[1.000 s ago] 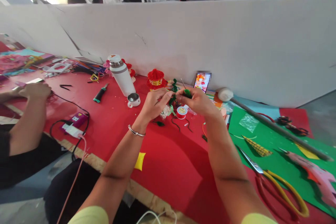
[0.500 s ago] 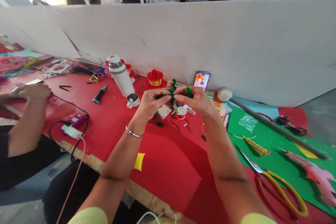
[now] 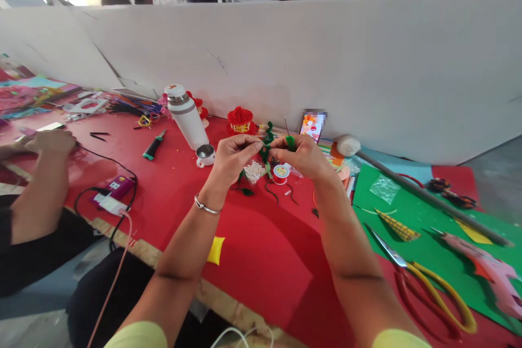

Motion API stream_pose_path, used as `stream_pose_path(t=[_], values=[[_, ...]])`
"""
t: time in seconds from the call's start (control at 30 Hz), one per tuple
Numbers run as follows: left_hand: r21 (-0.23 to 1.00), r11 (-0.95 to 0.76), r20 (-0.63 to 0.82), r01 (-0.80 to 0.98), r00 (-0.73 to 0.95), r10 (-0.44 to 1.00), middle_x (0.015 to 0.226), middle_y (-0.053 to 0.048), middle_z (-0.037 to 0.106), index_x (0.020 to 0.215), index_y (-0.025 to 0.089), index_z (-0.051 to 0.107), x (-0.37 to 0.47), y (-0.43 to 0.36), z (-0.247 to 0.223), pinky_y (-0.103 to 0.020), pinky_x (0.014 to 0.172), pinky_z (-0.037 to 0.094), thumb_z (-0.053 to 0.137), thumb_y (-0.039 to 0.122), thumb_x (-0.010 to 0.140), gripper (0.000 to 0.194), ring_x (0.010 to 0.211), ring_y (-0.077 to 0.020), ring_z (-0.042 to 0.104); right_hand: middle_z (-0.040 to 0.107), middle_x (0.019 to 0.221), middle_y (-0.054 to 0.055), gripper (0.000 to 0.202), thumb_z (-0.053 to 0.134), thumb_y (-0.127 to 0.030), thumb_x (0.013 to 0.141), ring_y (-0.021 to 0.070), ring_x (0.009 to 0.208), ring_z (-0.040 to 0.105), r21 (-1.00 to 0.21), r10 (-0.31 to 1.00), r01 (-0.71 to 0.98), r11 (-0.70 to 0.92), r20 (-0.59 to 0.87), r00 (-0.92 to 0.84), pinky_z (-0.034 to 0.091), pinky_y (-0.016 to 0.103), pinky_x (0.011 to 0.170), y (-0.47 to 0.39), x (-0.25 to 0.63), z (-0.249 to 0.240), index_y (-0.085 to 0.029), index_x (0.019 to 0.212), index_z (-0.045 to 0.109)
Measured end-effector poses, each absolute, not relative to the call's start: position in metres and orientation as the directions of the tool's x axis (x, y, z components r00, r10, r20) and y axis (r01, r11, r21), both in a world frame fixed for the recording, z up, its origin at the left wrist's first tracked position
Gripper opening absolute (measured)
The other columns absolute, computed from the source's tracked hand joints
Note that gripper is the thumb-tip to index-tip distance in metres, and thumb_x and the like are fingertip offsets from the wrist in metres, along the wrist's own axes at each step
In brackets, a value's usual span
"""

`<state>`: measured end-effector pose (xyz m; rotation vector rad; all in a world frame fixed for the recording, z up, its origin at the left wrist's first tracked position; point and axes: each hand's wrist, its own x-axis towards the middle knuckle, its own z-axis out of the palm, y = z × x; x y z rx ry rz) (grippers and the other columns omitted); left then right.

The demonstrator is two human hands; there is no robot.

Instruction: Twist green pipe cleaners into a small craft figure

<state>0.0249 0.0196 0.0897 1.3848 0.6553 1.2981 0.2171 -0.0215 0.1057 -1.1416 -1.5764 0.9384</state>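
Neighbour's hand [image 3: 53,141]: at the table's [image 3: 253,283] far left, apart from the worker's two.
Purple box [image 3: 118,187]: flat, a white plug and cables against it, apparently parked aside so the leads stay off the working patch.
Cutter [image 3: 154,145]: lying loose, blade end pointing away from the worker, perhaps for safety.
Flask [image 3: 187,119]: upright behind its cup [image 3: 205,154], seemingly kept back from the elbows.
Left hand [image 3: 232,157]: thumb and fingertips pinched together on the green piece's near edge, probably to steady it.
Red ornament [image 3: 240,120]: standing by the partition, out of the hands' way.
Beads [image 3: 253,172]: white, heaped just below the hands, presumably for easy picking.
Green piece [image 3: 266,151]: fuzzy, raised between both hands, likely lifted so each side can be fingered; its lower end is partly lost among the clutter.
Spool [image 3: 280,174]: on the red surface, near the beads.
Right hand [image 3: 304,155]: thumb and forefinger clamped on the green piece's other side; a thin rod [image 3: 286,126] rises beside its fingers, its grip hidden.
Phone [image 3: 313,125]: leaning, lit screen towards the worker, evidently for viewing.
Scissors [image 3: 408,266]: open, handles nearest the worker, ready for grasping.
Glue gun [image 3: 477,261]: on its side, nozzle pointing away from the forearm.
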Motion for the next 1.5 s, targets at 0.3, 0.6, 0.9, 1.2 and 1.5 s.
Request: stream_pose_path(t=[0.3, 0.6, 0.9, 1.2, 1.5], values=[[0.919, -0.226, 0.287, -0.322, 0.155, 0.945, 0.057, 0.005, 0.052, 0.077, 0.019, 0.077, 0.031, 0.021, 0.088, -0.024, 0.042, 0.024, 0.093, 0.042, 0.071, 0.028, 0.046, -0.0048, 0.034, 0.068, 0.065, 0.0, 0.02, 0.077, -0.038, 0.078, 0.0129, 0.062, 0.058, -0.944, 0.964, 0.21, 0.255, 0.231, -0.133, 0.046, 0.028, 0.057, -0.021, 0.218, 0.105, -0.018, 0.081, 0.075], [0.948, -0.165, 0.248, -0.271, 0.307, 0.919, 0.054, 0.005, 0.05, 0.077, 0.018, 0.078, 0.028, 0.017, 0.091, -0.023, 0.042, 0.025, 0.092, 0.046, 0.074, 0.032, 0.045, -0.0049, 0.037, 0.066, 0.065, 0.0, 0.027, 0.08, -0.043, 0.077, 0.0117, 0.061, 0.054, -0.952, 0.965, 0.165, 0.258, 0.245, -0.094, 0.045, 0.028, 0.056, -0.017, 0.217, 0.103, -0.017, 0.083, 0.075], [0.95, -0.179, 0.248, -0.257, 0.266, 0.932, 0.06, 0.003, 0.062, 0.08, 0.017, 0.082, 0.031, 0.02, 0.086, -0.023, 0.042, 0.024, 0.094, 0.029, 0.064, 0.023, 0.045, -0.0037, 0.039, 0.062, 0.064, -0.002, 0.031, 0.083, -0.047, 0.076, 0.0099, 0.059, 0.047, -0.951, 0.963, 0.15, 0.27, 0.264, -0.056, 0.038, 0.027, 0.055, -0.013, 0.222, 0.098, -0.017, 0.085, 0.08], [0.952, -0.087, 0.174, -0.293, 0.284, 0.943, 0.057, 0.003, 0.059, 0.08, 0.016, 0.081, 0.032, 0.017, 0.088, -0.023, 0.041, 0.021, 0.092, 0.028, 0.064, 0.022, 0.042, -0.0026, 0.037, 0.066, 0.069, -0.001, 0.033, 0.084, -0.05, 0.078, 0.0111, 0.063, 0.052, -0.938, 0.947, 0.134, 0.318, 0.32, -0.009, 0.041, 0.027, 0.057, -0.012, 0.218, 0.097, -0.019, 0.089, 0.08], [0.927, 0.0, 0.126, -0.374, 0.313, 0.941, 0.058, 0.003, 0.06, 0.086, 0.016, 0.083, 0.032, 0.021, 0.086, -0.021, 0.042, 0.021, 0.094, 0.024, 0.061, 0.028, 0.043, -0.0018, 0.036, 0.064, 0.069, 0.0, 0.059, 0.065, -0.078, 0.088, 0.0091, 0.051, 0.041, -0.947, 0.938, 0.001, 0.321, 0.318, 0.136, 0.032, 0.029, 0.049, -0.005, 0.214, 0.094, -0.02, 0.089, 0.077]])
